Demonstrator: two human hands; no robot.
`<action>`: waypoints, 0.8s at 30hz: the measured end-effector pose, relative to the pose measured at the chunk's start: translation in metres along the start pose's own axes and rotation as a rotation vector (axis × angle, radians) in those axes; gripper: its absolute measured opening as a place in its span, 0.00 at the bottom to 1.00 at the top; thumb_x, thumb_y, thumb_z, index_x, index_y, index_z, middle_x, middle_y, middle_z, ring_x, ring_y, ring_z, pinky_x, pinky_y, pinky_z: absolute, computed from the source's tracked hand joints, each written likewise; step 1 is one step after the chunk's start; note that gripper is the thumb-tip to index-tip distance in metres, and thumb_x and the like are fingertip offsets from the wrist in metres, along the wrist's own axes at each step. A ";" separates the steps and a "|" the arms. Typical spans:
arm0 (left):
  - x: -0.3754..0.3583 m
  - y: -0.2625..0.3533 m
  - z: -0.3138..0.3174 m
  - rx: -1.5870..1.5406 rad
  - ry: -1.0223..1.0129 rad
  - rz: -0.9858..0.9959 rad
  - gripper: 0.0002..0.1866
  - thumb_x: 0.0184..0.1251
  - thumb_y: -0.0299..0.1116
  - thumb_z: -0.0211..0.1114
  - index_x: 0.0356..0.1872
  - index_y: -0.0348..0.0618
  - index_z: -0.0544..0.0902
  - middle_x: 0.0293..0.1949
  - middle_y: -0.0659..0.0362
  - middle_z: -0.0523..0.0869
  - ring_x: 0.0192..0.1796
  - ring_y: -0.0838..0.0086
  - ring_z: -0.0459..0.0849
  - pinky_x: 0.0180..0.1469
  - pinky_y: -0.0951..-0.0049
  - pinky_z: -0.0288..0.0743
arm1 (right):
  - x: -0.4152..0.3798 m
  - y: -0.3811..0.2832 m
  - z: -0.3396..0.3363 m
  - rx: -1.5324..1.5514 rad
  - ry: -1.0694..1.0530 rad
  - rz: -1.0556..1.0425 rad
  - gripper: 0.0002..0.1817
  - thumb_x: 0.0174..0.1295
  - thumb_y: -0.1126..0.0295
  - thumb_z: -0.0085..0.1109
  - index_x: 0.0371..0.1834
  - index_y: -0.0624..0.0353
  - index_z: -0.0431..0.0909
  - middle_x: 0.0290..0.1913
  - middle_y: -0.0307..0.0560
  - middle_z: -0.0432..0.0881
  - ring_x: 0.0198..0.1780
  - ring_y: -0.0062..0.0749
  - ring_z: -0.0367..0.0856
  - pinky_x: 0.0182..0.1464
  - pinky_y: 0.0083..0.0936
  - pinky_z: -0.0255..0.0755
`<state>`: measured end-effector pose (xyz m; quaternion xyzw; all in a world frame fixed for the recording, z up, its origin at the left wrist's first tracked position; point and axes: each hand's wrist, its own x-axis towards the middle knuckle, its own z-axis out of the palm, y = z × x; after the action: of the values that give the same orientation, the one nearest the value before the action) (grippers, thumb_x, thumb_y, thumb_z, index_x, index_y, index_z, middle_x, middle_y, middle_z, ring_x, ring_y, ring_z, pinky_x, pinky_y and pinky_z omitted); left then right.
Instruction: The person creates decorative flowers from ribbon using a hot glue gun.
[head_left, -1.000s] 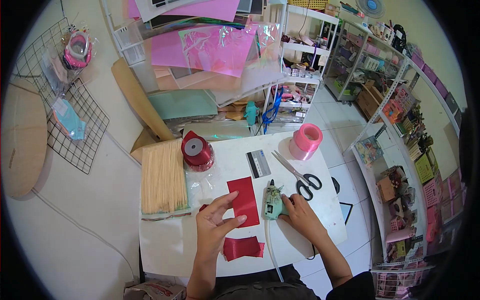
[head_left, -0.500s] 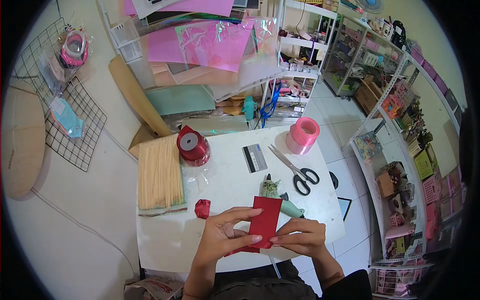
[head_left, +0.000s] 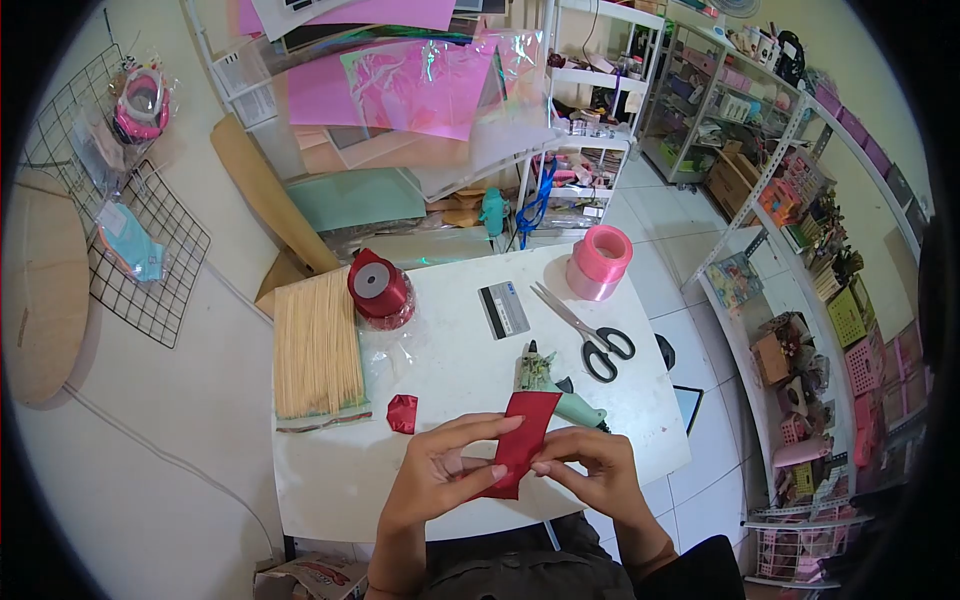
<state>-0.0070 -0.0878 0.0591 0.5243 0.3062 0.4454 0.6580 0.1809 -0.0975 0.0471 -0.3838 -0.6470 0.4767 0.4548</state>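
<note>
A strip of red ribbon [head_left: 526, 440] is held upright over the front of the white table [head_left: 340, 490]. My left hand [head_left: 450, 468] grips its left side between thumb and fingers. At the ribbon's lower right edge, the fingertips of my right hand [head_left: 592, 470] are pinched together. Behind the ribbon lies a green glue gun [head_left: 580, 410], partly covered by it. A small folded red ribbon piece [head_left: 402, 413] rests to the left of my hands.
Black-handled scissors [head_left: 590, 335], a grey card [head_left: 504, 310] and a pink ribbon roll [head_left: 600, 262] lie farther back. Dark red ribbon rolls [head_left: 380, 290] stand beside a bundle of wooden sticks [head_left: 318, 345] at the left. Shelves [head_left: 790, 400] line the right side.
The ribbon has tilted, its lower end turning left. My right hand has shifted slightly left and up along the ribbon's edge. The view has moved a little.
</note>
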 end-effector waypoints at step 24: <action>-0.003 0.002 0.011 0.277 0.125 0.030 0.27 0.43 0.21 0.67 0.50 0.41 0.73 0.48 0.53 0.72 0.48 0.73 0.74 0.47 0.73 0.75 | 0.002 -0.002 0.015 -0.154 0.159 -0.068 0.05 0.47 0.80 0.58 0.29 0.66 0.76 0.29 0.48 0.78 0.28 0.27 0.78 0.30 0.17 0.72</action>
<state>0.0005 -0.0950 0.0632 0.5858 0.3970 0.4405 0.5524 0.1655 -0.0998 0.0474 -0.4319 -0.6563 0.3779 0.4899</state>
